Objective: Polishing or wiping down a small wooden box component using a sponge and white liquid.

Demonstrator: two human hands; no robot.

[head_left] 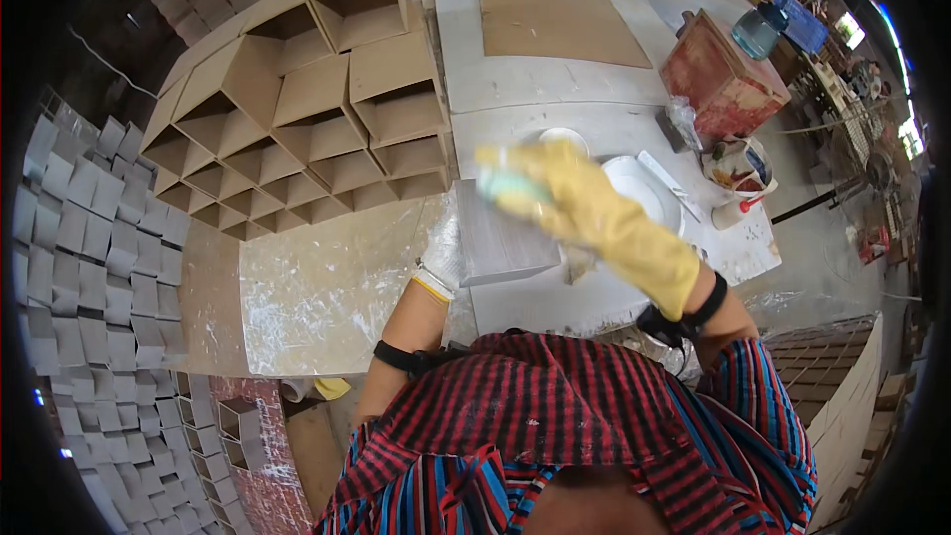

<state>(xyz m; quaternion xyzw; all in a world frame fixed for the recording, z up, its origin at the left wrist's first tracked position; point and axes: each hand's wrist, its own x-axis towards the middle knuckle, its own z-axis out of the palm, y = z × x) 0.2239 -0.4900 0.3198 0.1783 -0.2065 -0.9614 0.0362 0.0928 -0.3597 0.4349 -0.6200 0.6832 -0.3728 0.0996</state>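
A grey box (pixel 510 243) rests on the white worktable before me. My left hand (pixel 443 250), in a white knit glove with a yellow cuff, is held against the box's left side; its fingertips are partly hidden. Above the box's far end, my right hand (pixel 580 200) wears a long yellow rubber glove and is closed around a pale green sponge (pixel 513 184). Motion blurs the sponge and fingers, so I cannot tell whether it touches the box. Right of the glove lies a round white basin (pixel 634 186) with a white flat-bladed tool (pixel 666 183) across its rim.
Brown open boxes (pixel 317 99) are stacked at the far left of the table. Many grey boxes (pixel 94 267) are piled further left. A brown board (pixel 555 20) lies at the back. On the right stand a reddish crate (pixel 723 74), a blue-green jar (pixel 761 32) and a white bottle (pixel 730 213).
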